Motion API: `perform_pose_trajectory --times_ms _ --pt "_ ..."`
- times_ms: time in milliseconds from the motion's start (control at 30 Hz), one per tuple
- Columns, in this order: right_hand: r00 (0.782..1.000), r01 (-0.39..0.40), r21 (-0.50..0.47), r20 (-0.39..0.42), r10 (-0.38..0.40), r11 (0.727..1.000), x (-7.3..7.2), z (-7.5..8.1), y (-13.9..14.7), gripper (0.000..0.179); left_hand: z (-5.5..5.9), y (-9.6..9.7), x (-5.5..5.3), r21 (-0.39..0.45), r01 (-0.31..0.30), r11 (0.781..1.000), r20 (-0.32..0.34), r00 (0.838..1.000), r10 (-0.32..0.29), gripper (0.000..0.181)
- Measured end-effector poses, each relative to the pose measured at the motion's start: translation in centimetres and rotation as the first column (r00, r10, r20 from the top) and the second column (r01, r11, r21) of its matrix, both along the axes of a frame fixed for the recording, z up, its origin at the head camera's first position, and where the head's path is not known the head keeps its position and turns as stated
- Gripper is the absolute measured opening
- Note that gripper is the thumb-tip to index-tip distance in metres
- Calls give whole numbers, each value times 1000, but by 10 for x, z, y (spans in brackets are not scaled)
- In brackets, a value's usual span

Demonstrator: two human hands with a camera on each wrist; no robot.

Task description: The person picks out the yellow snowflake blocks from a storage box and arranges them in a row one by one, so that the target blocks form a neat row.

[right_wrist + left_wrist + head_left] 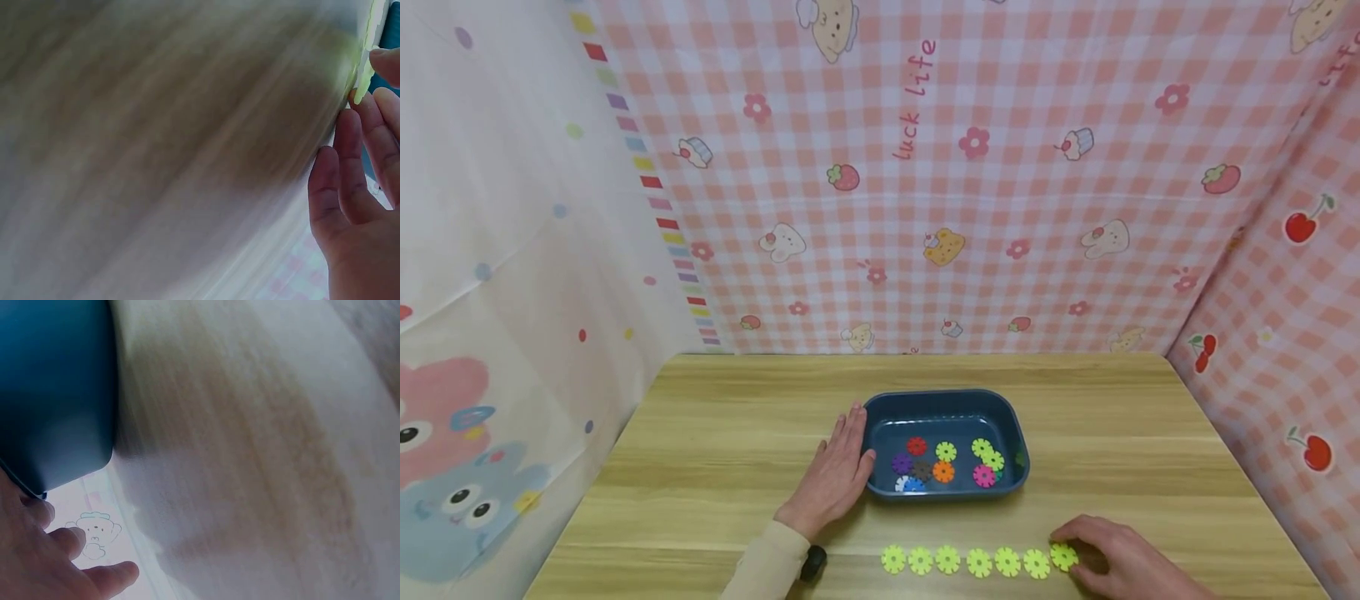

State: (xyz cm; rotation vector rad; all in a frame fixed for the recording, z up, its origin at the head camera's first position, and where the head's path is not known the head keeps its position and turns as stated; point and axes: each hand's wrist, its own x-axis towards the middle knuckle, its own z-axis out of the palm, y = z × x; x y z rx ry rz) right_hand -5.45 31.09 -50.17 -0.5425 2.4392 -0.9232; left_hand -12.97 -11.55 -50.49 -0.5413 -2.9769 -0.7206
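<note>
On the table, my left hand lies with extended fingers along the left side of a dark blue tray; the left wrist view shows its fingers beside the tray wall. Inside the tray are several notched plastic discs, among them a red disc, an orange disc and a pink disc. In front runs a row of several yellow-green discs. At its right end my right hand pinches a yellow-green disc between thumb and fingers, close to the tabletop.
The wood-grain table meets a pink checked cloth at the back. Cloth also hangs at the left and right sides. A black band shows at my left wrist by the sleeve.
</note>
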Motion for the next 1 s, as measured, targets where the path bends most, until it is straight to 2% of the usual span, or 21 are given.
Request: perform_pose_trajectory --times_ms 133,367,500,633,700,767,800,833,867,900,933,1000 --pt "1000 0 -12 12 0 1000 -1 -1 -1 29 0 0 -1 0 -3 1000 3 1000 3 64" --pt "999 -33 -48 -14 33 998 1 -4 2 28 1 -1 0 1 1 1000 3 1000 -1 64" --pt "999 -21 -82 30 24 996 2 -3 3 29 0 -1 0 -1 2 1000 -1 1000 -2 64" --pt "994 47 -99 102 -37 994 2 2 5 35 1 0 -1 1 2 1000 3 1000 -2 64" --pt "996 62 -81 73 -56 995 1 5 6 37 2 0 -1 3 3 1000 7 1000 -3 64" --pt "998 47 -72 -49 -50 996 1 8 7 35 2 0 0 4 4 1000 9 1000 -4 64" --pt "989 36 -68 -141 -45 997 1 10 7 33 3 0 0 6 4 1000 10 1000 -4 64" --pt "969 28 -63 -242 -43 998 0 11 7 30 3 0 0 5 2 1000 13 1000 -2 64" --pt "939 25 -67 -340 -46 997 0 12 6 28 3 0 1 8 1 1000 13 1000 -1 64" --pt "903 28 -83 -426 -61 996 -1 14 5 27 3 0 1 9 0 1000 13 1000 0 64" --pt "854 36 -96 -514 -81 995 -2 15 3 28 3 0 1 10 0 1000 12 1000 0 64" --pt "775 57 -134 -619 -129 989 -5 20 -2 32 2 0 1 3 -1 1000 10 1000 1 64"
